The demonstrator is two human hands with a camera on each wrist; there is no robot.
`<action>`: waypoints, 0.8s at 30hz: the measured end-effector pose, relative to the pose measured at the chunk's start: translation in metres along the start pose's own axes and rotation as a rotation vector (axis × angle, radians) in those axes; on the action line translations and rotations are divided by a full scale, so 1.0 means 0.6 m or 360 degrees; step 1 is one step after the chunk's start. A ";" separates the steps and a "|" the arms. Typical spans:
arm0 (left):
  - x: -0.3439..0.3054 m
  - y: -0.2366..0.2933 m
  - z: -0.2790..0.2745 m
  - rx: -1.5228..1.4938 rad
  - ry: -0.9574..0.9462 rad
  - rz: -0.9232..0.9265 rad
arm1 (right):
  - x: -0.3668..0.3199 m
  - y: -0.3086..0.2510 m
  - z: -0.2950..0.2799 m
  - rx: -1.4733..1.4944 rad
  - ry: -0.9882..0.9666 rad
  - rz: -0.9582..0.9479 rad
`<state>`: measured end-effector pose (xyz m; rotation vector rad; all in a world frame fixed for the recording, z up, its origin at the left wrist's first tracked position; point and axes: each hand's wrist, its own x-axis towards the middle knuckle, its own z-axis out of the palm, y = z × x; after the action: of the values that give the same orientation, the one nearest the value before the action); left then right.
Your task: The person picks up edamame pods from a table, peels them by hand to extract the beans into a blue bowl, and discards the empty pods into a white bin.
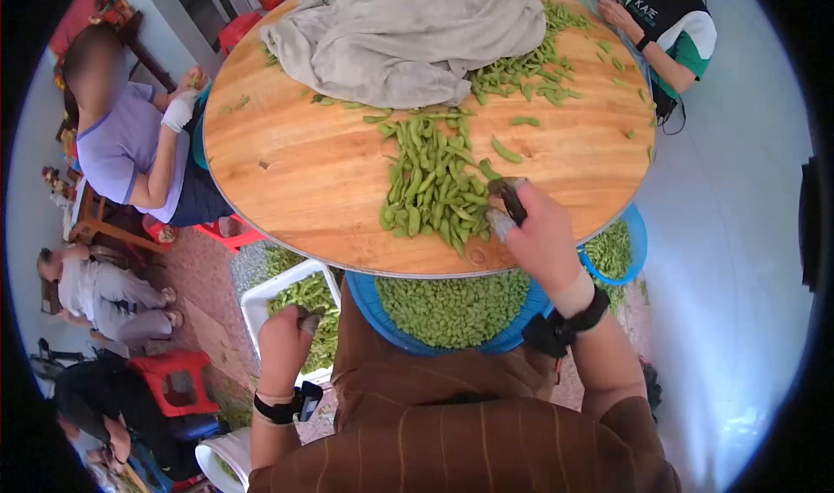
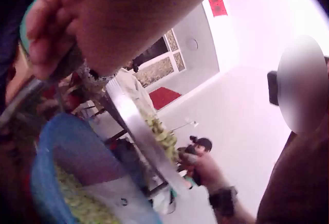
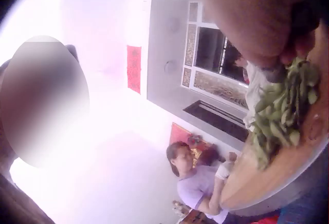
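Green soybean pods (image 1: 434,180) lie heaped on the round wooden table (image 1: 295,180). My right hand (image 1: 543,232) is at the right edge of this heap, its thumb and forefinger apart and dark coverings on the fingertips. In the right wrist view, the fingers come down right beside the pods (image 3: 282,111). My left hand (image 1: 285,341) hangs lower, over the white crate (image 1: 252,306) of pods, with bent fingers that also wear dark coverings. I cannot tell whether it holds anything. Between the hands, under the table edge, is a blue basin (image 1: 365,306) full of shelled green beans (image 1: 452,306).
A grey cloth (image 1: 408,37) covers more pods at the back of the table. Another blue basin (image 1: 643,245) stands at the right. One person (image 1: 130,154) sits at the left of the table, another (image 1: 678,33) at the far right. A red stool (image 1: 178,380) stands lower left.
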<state>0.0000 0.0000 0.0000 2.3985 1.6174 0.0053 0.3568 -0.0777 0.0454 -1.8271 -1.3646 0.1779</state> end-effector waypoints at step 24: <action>0.060 0.286 -0.014 -0.2313 -0.1140 0.0492 | -0.098 -0.045 -0.061 0.0882 -0.0643 0.0348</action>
<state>0.1693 -0.0259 0.0385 1.1939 0.4791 0.2471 0.3338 -0.1452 0.0668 -1.5002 -1.2084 0.9836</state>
